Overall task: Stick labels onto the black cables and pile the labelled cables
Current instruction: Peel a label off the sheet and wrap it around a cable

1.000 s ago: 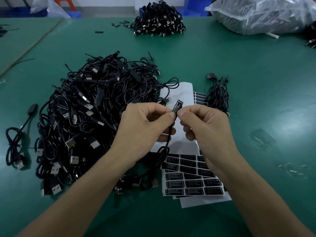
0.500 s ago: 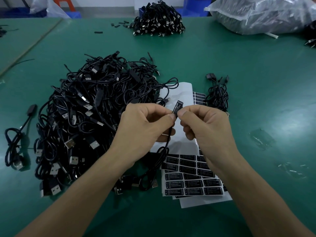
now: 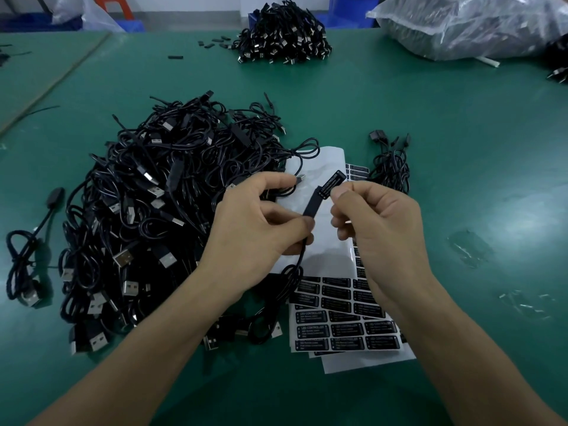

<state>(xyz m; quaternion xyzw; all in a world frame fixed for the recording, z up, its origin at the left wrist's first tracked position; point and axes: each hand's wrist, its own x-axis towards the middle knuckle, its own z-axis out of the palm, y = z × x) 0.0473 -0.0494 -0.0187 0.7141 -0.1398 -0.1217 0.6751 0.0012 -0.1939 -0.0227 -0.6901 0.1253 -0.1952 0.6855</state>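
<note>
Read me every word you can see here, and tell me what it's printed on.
"LED CONTROLLER": black labels on the white sheet.
Smaller lines beneath it: too blurred to read.
Print on the label on the held cable: too small to read.

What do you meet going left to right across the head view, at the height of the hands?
Lone cable → big cable pile → left hand → held cable's black module → right hand → clear plastic scraps.
</note>
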